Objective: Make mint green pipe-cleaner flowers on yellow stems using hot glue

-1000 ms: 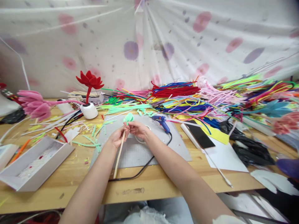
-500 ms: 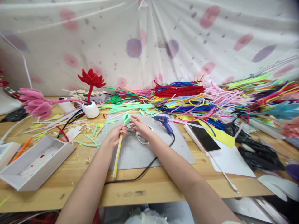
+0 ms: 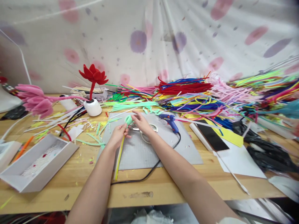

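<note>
My left hand is closed around the base of a mint-green pipe-cleaner flower, whose rounded petals show above the fingers. A thin yellow stem hangs from below the hand toward the table's front. My right hand is at the flower's right side, fingers parted and bent, the tips beside the green petals; whether they touch is unclear. Under the right wrist lies a pair of scissors with white handles, partly hidden. Both hands are above a grey board.
A blue glue gun rests on the board, its black cord running forward. A phone lies to the right. At left stand a white box and a red flower in a white pot. Pipe cleaners are heaped behind.
The view has shifted slightly, moving the scene to the right. The green flower has tilted in my left hand, and my right fingers have straightened a little beside it.
</note>
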`<state>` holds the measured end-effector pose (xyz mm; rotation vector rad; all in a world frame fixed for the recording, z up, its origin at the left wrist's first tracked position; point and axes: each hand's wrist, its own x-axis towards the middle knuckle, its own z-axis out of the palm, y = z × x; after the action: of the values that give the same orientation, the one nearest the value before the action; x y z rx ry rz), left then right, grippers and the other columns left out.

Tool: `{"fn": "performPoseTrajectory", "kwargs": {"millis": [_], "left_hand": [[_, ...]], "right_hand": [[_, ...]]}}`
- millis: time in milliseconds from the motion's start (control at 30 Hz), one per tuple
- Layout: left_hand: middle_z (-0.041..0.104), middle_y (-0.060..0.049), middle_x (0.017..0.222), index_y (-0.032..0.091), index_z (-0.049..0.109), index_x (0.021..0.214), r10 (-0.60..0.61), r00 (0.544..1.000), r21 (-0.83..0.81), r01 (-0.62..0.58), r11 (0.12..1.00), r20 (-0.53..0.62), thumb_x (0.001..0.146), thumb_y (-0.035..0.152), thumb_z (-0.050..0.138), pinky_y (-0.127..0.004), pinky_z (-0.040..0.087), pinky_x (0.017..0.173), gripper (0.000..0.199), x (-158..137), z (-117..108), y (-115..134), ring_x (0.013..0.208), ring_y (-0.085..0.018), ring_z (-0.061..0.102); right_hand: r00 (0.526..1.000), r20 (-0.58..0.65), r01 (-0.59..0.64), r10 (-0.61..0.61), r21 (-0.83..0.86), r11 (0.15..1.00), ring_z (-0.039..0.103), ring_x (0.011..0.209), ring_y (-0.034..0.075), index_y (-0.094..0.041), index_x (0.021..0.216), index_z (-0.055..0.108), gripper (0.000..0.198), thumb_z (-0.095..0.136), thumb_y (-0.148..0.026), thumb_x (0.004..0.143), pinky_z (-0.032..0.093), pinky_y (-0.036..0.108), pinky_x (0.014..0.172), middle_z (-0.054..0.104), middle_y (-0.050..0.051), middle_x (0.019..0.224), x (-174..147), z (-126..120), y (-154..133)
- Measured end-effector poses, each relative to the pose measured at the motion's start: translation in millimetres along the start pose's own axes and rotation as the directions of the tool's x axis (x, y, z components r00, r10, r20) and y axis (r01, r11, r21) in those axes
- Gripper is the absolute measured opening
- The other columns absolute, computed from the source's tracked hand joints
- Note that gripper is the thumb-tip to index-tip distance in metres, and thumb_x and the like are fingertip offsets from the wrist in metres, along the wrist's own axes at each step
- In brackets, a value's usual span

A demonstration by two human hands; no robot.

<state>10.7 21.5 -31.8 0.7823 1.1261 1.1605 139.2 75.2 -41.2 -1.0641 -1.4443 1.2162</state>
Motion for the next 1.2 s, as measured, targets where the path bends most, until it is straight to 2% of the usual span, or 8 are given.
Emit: {"fn": "performPoseTrajectory", "kwargs": {"millis": [100,200,400,567,733,833,1067,1200], "left_hand": [[0.038,0.009,0.045,0.01,0.057,0.068,0.059,0.991,-0.05,-0.066,0.997,-0.121,0.066,0.037,0.068,-0.019,0.047,0.04,0.029,1.3,-6.5,6.2,0.035,-0.001,0.027],[0.038,0.009,0.045,0.01,0.056,0.067,0.075,0.976,-0.095,-0.096,0.991,-0.206,0.065,0.035,0.068,-0.018,0.046,0.039,0.028,0.8,-7.1,11.6,0.035,0.0,0.026],[0.039,0.009,0.044,0.01,0.055,0.064,0.059,0.963,-0.115,-0.092,0.989,-0.263,0.069,0.03,0.064,-0.018,0.047,0.043,0.022,-2.3,2.4,10.5,0.035,-0.001,0.028],[0.049,0.003,0.052,0.009,0.057,0.068,0.032,0.979,-0.157,-0.065,0.985,-0.201,0.077,0.019,0.052,-0.023,0.051,0.049,0.014,-3.1,6.2,4.5,0.039,-0.003,0.038],[0.045,0.005,0.051,0.007,0.06,0.077,0.026,0.984,-0.19,-0.059,0.98,-0.174,0.08,0.018,0.047,-0.021,0.051,0.051,0.018,-1.5,3.8,2.1,0.039,-0.003,0.036],[0.042,0.006,0.05,0.008,0.06,0.076,0.037,0.979,-0.167,-0.071,0.983,-0.201,0.077,0.023,0.055,-0.016,0.046,0.045,0.016,-1.3,2.6,2.7,0.038,-0.001,0.032],[0.039,0.008,0.046,0.011,0.057,0.067,0.079,0.94,-0.102,-0.119,0.988,-0.331,0.067,0.03,0.065,-0.016,0.04,0.041,0.021,0.6,4.0,1.2,0.038,-0.002,0.034],[0.044,0.007,0.048,0.011,0.056,0.061,0.112,0.942,-0.092,-0.148,0.985,-0.316,0.061,0.033,0.069,-0.017,0.042,0.042,0.025,1.6,6.7,-0.8,0.038,-0.002,0.033]], "right_hand": [[0.999,-0.047,0.009,-0.026,-0.334,0.942,0.056,0.077,0.013,-0.019,0.106,0.055,0.032,0.054,-0.036,0.079,0.044,0.028,0.071,0.06,0.004,0.091,1.5,-15.5,3.7],[0.995,0.079,0.094,-0.057,-0.648,0.756,0.055,0.079,0.016,-0.017,0.093,0.061,0.022,0.059,-0.031,0.076,0.042,0.031,0.075,0.061,0.006,0.088,-13.0,-30.3,4.1],[0.944,0.169,0.289,-0.284,-0.842,0.457,0.047,0.099,0.023,-0.017,0.107,0.058,0.031,0.054,-0.028,0.078,0.036,0.035,0.087,0.055,0.011,0.104,-53.6,-40.0,1.7],[0.943,0.258,0.325,-0.208,-0.847,0.421,0.044,0.099,0.023,-0.017,0.106,0.057,0.032,0.053,-0.024,0.075,0.034,0.035,0.087,0.059,0.009,0.102,-60.5,-39.3,6.1],[0.942,0.261,0.328,-0.212,-0.854,0.404,0.044,0.092,0.022,-0.018,0.091,0.057,0.025,0.056,-0.018,0.067,0.035,0.031,0.079,0.06,0.006,0.091,-61.2,-37.9,5.8],[0.956,0.195,0.269,-0.219,-0.88,0.392,0.045,0.089,0.022,-0.018,0.089,0.055,0.021,0.056,-0.02,0.067,0.034,0.031,0.076,0.06,0.006,0.087,-62.4,-42.4,3.0],[0.976,-0.113,-0.053,-0.187,-0.953,0.3,0.046,0.091,0.026,-0.015,0.094,0.057,0.02,0.05,-0.021,0.076,0.033,0.034,0.074,0.06,0.011,0.092,-57.5,-57.3,2.7],[0.97,-0.038,0.034,-0.238,-0.956,0.292,0.045,0.097,0.026,-0.016,0.1,0.058,0.025,0.051,-0.03,0.081,0.034,0.036,0.08,0.058,0.012,0.098,-47.2,-45.6,-0.2]]}}
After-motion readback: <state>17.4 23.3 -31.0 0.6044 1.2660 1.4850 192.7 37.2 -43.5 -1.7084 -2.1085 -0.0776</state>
